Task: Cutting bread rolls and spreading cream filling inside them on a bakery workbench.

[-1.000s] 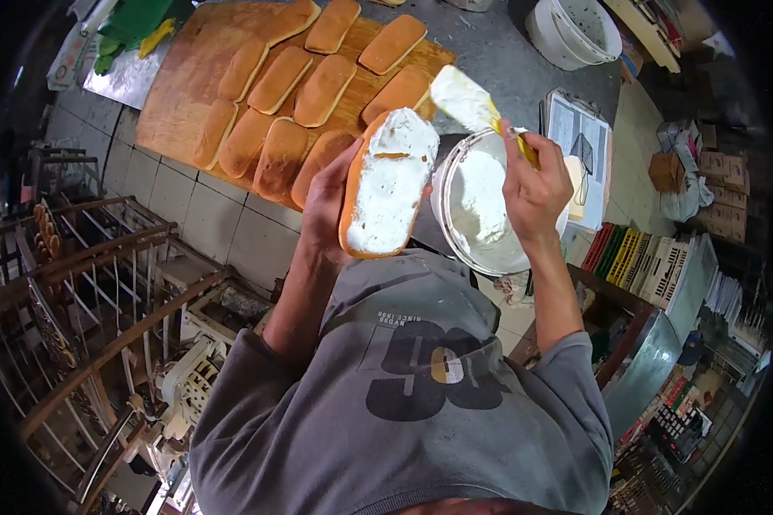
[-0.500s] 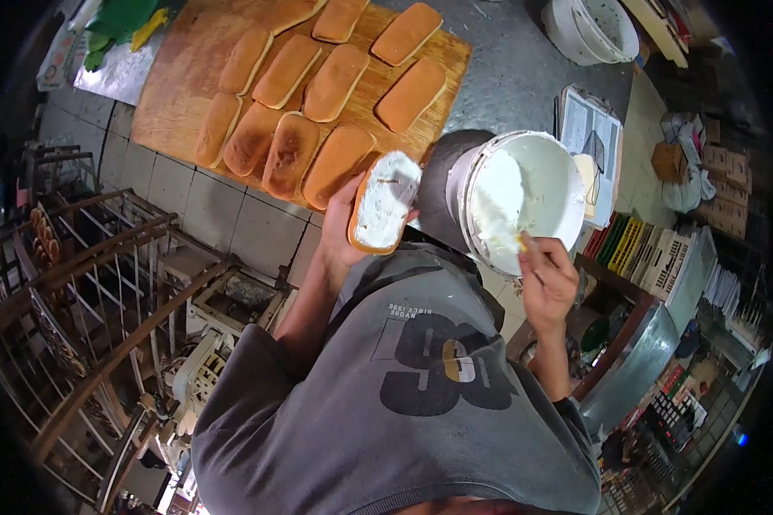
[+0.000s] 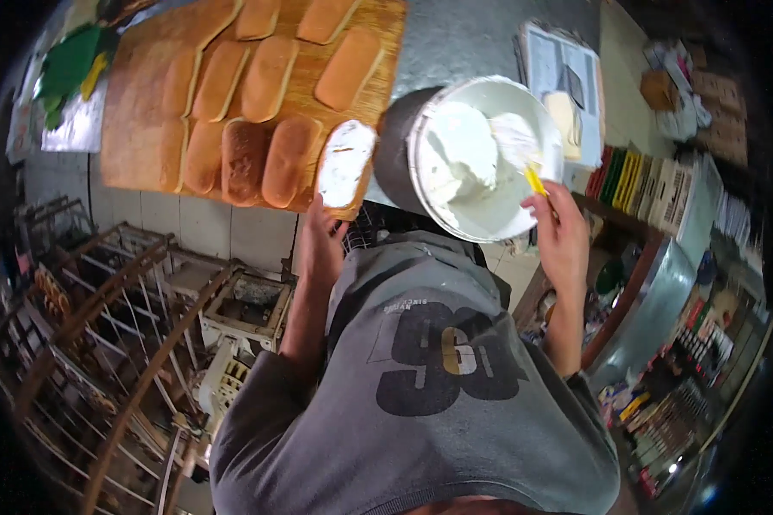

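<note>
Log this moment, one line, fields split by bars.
left hand: touching white-topped bread at board's edge | right hand: holding yellow-handled spatula inside white bucket

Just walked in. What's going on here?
A person's left hand touches the near end of an oblong brown loaf coated white on top, at the edge of a brown wooden board. The right hand grips a yellow-handled spatula, its white-smeared blade inside a round white bucket of white spread. Other oblong brown loaves lie uncoated on the board.
</note>
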{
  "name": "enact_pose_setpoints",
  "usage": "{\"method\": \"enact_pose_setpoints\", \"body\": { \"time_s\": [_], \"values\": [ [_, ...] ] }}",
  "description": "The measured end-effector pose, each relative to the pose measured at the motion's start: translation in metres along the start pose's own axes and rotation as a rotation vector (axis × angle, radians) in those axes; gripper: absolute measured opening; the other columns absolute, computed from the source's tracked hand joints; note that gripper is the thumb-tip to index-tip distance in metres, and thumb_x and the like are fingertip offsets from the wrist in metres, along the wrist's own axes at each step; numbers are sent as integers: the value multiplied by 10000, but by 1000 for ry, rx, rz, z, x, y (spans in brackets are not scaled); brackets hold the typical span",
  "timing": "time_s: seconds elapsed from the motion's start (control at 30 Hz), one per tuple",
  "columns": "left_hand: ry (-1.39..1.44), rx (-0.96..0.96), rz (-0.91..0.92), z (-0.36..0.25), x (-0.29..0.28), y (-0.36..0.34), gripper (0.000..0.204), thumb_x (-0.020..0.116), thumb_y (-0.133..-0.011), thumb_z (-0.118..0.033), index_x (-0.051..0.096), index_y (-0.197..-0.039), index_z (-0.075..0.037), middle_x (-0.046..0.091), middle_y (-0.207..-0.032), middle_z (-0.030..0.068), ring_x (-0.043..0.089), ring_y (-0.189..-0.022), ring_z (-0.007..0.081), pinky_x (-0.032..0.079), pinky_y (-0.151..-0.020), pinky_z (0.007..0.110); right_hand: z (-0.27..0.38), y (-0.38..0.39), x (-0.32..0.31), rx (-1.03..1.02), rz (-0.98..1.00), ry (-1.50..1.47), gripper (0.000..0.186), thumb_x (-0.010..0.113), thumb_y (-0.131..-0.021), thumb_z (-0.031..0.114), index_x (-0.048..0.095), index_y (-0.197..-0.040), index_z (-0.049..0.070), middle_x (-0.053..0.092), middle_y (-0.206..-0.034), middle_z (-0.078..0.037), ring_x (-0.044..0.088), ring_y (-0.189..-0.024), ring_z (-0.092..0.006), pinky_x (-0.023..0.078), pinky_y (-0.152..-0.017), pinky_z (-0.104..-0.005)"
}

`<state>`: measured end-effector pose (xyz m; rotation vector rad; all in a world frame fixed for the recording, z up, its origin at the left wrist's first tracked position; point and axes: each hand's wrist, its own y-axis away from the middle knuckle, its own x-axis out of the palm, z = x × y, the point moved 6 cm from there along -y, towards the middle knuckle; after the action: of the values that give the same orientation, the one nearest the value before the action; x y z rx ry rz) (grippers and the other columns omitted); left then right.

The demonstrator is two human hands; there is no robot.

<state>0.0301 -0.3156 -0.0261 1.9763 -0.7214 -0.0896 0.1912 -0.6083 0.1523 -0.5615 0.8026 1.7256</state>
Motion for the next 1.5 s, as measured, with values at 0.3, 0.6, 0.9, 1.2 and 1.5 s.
{"method": "enact_pose_setpoints", "body": {
  "time_s": [0.3,0.6,0.9,1.2,1.5],
  "values": [
    [-1587,1206,-138,-97,29,-36,528,601,-946,-348,447,-1332,-22,479,-1299,253,489,-1163,441,426,-963,518,16,-95,51,-300,348,802,162,567,-785,110,705,-760,30,686,-828,-206,686,-767,-367,510,-676,-483],
    [-1686,977,-279,-112,17,-65,583,644,-898,-448,524,-1209,31,590,-1082,250,536,-1038,439,435,-906,528,12,-125,117,-346,779,818,330,674,-789,237,660,-1078,78,681,-1039,-118,670,-913,-323,493,-798,-414],
    [-564,719,99,-122,-16,-56,179,623,-955,-180,567,-1069,-53,579,-975,28,529,-853,117,449,-739,258,37,-92,68,-170,785,351,306,722,-827,345,758,-948,65,637,-609,-115,549,-546,-211,430,-563,-357],
    [572,445,958,-96,20,43,792,588,-833,-618,426,-1390,-79,517,-1292,146,550,-1098,282,525,-815,391,6,-26,12,19,517,-651,165,597,-970,162,648,-975,5,637,-755,7,431,-557,-33,343,-497,-207],
    [258,396,603,-38,73,90,642,378,-986,-587,436,-1388,-90,591,-1236,137,621,-1048,264,552,-864,412,105,61,108,-21,916,-1184,240,503,-1026,210,474,-1203,51,674,-1126,-115,595,-626,-88,440,-479,-207]
  ]
}}
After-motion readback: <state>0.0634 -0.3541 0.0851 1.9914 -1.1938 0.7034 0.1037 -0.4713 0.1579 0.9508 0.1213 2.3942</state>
